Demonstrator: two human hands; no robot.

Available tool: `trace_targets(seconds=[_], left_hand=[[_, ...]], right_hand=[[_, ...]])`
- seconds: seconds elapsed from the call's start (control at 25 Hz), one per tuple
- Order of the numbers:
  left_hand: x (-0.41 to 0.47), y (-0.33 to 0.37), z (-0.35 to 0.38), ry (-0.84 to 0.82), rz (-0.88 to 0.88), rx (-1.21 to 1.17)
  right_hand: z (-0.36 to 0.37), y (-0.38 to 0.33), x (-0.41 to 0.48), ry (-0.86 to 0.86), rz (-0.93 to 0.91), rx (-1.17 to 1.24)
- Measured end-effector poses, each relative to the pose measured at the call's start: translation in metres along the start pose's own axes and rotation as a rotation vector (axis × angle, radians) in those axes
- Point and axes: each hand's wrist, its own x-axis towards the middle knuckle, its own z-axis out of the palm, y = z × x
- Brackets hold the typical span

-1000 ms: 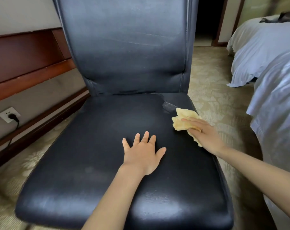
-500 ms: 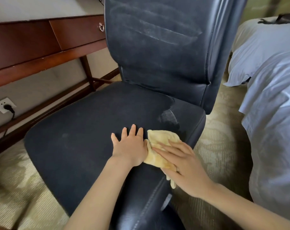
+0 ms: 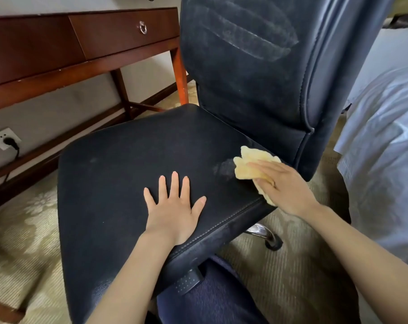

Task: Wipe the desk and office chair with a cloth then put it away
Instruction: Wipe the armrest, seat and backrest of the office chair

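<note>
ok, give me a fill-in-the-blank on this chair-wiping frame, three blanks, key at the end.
1. The right hand presses a yellow ____ onto the chair seat.
2. The left hand lies ____ on the seat, holding nothing.
3. The wooden desk has a drawer with a metal ____ pull.

Missing words: cloth; flat; ring

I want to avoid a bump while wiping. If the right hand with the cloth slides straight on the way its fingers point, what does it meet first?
The right hand points left across the seat, pressing the yellow cloth. It would first cross the pale smear, then bare seat; the left hand seems just off that line, though depth is unclear.
</note>
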Motion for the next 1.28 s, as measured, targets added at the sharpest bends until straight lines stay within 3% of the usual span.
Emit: trace_targets(seconds=[0.16,0.28,0.48,0.64,0.92,1.12,1.28], left_hand=[[0.001,-0.003,0.002,0.033,0.016,-0.007],[-0.001,-0.003,0.004,0.054,0.020,-0.004],[-0.002,-0.007,0.006,0.098,0.026,-0.006],[-0.001,-0.014,0.008,0.093,0.036,-0.002],[0.000,-0.017,0.009,0.123,0.062,-0.025],[-0.001,-0.014,0.009,0.134,0.065,-0.065],[0.000,-0.013,0.008,0.148,0.059,-0.080]], right_hand=[[0.003,-0.018,0.049,-0.078,0.162,-0.063],[0.016,-0.049,0.069,-0.032,0.249,-0.065],[0.036,-0.084,0.039,-0.070,-0.098,-0.099],[0.020,-0.058,-0.014,-0.137,-0.140,0.017],[-0.007,0.005,-0.011,-0.001,0.139,0.055],[-0.004,0.002,0.063,-0.120,0.401,-0.129],[0.003,-0.020,0.116,-0.199,0.397,0.004]])
